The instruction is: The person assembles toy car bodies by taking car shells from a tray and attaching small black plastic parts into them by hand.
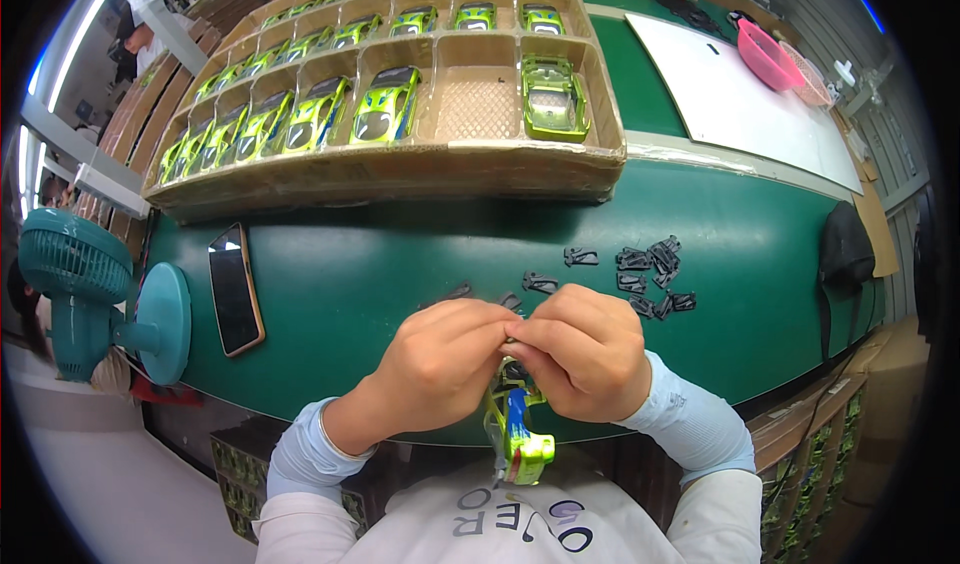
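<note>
1. The left hand has its fingers pinched shut; whatever tiny thing they grip, I cannot make out.
2. The right hand meets it fingertip to fingertip, its fingers curled closed on a green car shell.
3. That shell hangs below both hands, at the counter's near edge, before the person's chest.
4. Small black pieces lie scattered just beyond the hands.
5. Farther back sits a cardboard tray of similar cars.
6. A phone lies leftward, near a teal fan.
</note>
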